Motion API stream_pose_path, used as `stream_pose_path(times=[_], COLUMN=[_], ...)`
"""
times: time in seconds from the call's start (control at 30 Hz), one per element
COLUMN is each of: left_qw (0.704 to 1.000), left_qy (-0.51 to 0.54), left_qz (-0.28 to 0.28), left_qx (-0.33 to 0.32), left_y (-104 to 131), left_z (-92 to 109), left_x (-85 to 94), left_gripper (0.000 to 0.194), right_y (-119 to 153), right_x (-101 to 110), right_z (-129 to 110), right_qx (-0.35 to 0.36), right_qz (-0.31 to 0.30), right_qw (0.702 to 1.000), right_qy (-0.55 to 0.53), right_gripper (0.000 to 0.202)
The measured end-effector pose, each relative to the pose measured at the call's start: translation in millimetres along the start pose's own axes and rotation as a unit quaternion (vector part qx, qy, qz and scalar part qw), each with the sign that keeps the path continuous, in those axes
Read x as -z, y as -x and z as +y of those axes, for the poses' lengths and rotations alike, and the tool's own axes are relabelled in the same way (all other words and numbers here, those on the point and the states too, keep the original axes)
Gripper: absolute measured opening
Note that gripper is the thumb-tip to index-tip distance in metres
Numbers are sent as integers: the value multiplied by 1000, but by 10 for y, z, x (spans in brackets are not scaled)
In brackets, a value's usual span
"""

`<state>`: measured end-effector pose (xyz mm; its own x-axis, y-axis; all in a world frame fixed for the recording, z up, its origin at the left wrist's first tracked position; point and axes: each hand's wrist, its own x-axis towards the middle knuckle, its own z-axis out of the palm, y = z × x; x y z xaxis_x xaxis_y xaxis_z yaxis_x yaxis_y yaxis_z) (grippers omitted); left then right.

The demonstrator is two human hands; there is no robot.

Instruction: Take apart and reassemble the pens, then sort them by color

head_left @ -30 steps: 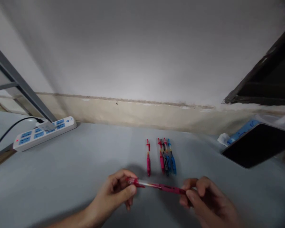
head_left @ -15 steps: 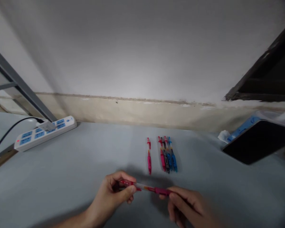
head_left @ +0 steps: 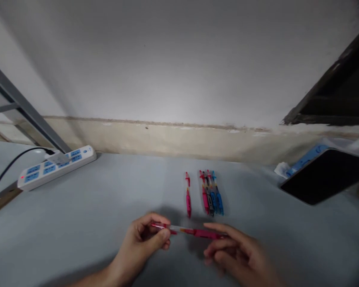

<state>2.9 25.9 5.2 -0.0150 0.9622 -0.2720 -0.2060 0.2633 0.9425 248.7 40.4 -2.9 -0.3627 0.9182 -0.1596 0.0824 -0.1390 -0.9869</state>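
Observation:
A pink pen (head_left: 208,234) with a clear upper barrel lies level above the table. My left hand (head_left: 149,235) is closed on its red clip end, pinching it between thumb and fingers. At the pen's other end is my right hand (head_left: 236,251), fingers spread apart and slightly blurred. The pen's tip reaches in among those fingers; whether they touch it I cannot tell. Beyond the hands a second pink pen (head_left: 188,201) lies on its own. To its right, several pens lie side by side, among them a black pen (head_left: 210,201) and a blue pen (head_left: 219,202).
A white power strip (head_left: 60,167) with a plugged-in adapter and black cable lies at the left. On the right a dark-screened tablet (head_left: 326,177) leans above the table, near a blue packet (head_left: 306,161) and crumpled white tissue (head_left: 283,169). The wall (head_left: 173,141) bounds the table's back.
My right hand has loosened from the pink pen, its fingers spreading apart. More of the pen's pink grip shows. My left hand keeps its hold in nearly the same place.

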Motion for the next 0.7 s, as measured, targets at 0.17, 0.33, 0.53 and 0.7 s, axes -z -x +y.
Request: stream_pose_path(times=[0.17, 0.33, 0.53, 0.7], left_qw=[1000, 999, 1000, 1000], left_qy=[-21, -41, -25, -17], left_qz=[-14, -23, -11, -22], left_qx=[2, 6, -2, 2], left_y=[9, 22, 12, 26], left_z=[45, 61, 54, 58], left_x=[-5, -26, -14, -17], left_gripper=[23, 22, 22, 25], right_y=[-38, -39, -33, -31], right_x=[0, 12, -19, 2], right_z=[-94, -118, -108, -108], right_qx=[-58, -82, -55, -95], right_qz=[-59, -64, -19, -55], right_qw=[994, 994, 998, 994], right_qy=[-66, -25, -10, -19], right_gripper=[43, 52, 39, 50])
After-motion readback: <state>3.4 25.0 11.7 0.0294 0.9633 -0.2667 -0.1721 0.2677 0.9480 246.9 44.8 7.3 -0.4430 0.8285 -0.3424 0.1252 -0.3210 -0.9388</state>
